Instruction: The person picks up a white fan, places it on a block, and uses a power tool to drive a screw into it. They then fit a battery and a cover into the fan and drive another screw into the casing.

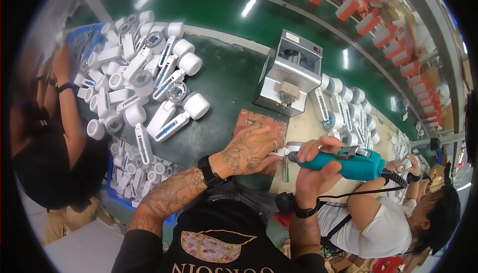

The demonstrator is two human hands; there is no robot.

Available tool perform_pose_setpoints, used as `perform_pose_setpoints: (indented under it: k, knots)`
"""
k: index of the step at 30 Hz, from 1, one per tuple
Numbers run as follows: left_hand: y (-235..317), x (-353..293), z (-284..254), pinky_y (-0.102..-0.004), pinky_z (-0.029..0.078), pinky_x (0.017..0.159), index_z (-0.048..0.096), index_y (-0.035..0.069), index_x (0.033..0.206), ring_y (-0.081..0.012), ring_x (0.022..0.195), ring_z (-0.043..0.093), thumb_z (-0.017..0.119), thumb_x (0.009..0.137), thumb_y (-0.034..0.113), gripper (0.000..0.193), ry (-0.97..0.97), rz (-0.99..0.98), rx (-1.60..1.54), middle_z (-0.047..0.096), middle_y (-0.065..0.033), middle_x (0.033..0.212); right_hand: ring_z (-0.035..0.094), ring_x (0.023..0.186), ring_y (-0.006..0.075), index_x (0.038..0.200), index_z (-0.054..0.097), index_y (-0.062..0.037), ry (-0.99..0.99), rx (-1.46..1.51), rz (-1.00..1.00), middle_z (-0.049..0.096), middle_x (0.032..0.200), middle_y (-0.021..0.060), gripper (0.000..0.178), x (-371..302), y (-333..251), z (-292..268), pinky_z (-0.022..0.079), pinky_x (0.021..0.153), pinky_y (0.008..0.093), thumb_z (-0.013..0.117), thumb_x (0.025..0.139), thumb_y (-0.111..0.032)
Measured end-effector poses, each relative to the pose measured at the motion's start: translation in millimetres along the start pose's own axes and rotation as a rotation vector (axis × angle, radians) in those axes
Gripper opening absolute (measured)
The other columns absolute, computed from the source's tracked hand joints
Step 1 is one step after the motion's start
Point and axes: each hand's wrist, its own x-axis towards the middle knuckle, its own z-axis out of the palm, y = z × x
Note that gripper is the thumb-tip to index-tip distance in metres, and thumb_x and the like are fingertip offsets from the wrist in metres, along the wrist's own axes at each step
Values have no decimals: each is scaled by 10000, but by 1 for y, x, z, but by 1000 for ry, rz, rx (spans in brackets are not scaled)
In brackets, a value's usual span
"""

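Note:
My right hand [311, 182] is wrapped around a teal electric screwdriver [348, 164], which lies nearly level with its tip pointing left. A coiled black cord trails from its back end. My left hand [249, 148] is closed over a small white part [281, 152] at the edge of a worn reddish pad [255, 118]. The screwdriver's tip meets this part beside my left fingertips; my fingers hide most of it. Nearest to the left of the pad, a white device [174, 116] with round heads and a blue-striped handle lies on the dark green tabletop [226, 73].
A heap of similar white devices [134, 66] covers the table's left side, with a blue crate [117, 173] of them below. Behind the pad stands a silver boxy machine [294, 68]; more devices [348, 108] stand right of it. Co-workers [55, 163] flank me on both sides.

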Motion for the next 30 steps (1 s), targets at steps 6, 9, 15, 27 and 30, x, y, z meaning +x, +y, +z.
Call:
perform_pose_setpoints:
  k: [6,9,15,27,30]
  knots:
    - [-7,4,-3,-402,488,866,663,84,1031,-279,999,584,738,838,298,298,-4,-13,-20,645,-72,988,500,584,161,1145,533,17,-70,9,-19,494,690,44,712,25,9,10,412,550,298,600,907,-650]
    - [-17,12,-14,-403,476,894,653,76,1029,-288,1060,563,705,859,328,308,-129,-102,44,636,-89,1050,500,602,158,1154,541,32,-70,30,-50,492,699,38,670,48,17,21,411,559,290,605,933,-597]
    - [-16,7,-15,-410,432,982,647,77,1150,-302,1119,527,673,886,387,408,-135,-12,78,593,-101,1142,557,653,148,1129,562,21,-79,-60,-72,555,743,53,500,94,52,30,449,603,270,614,988,-456]
    - [-24,-1,-6,-420,404,1024,574,74,1302,-298,1147,506,654,900,427,541,-136,-73,70,560,-117,1190,545,596,165,1022,558,-2,-104,-52,60,555,712,65,302,82,60,39,459,569,289,615,998,-298]
    - [-18,-3,-2,-428,421,1004,621,110,1264,-303,1120,522,651,910,452,494,-79,-90,60,568,-111,1199,525,591,159,1060,569,19,-37,-68,37,534,700,62,473,55,33,21,449,568,302,662,961,-434]
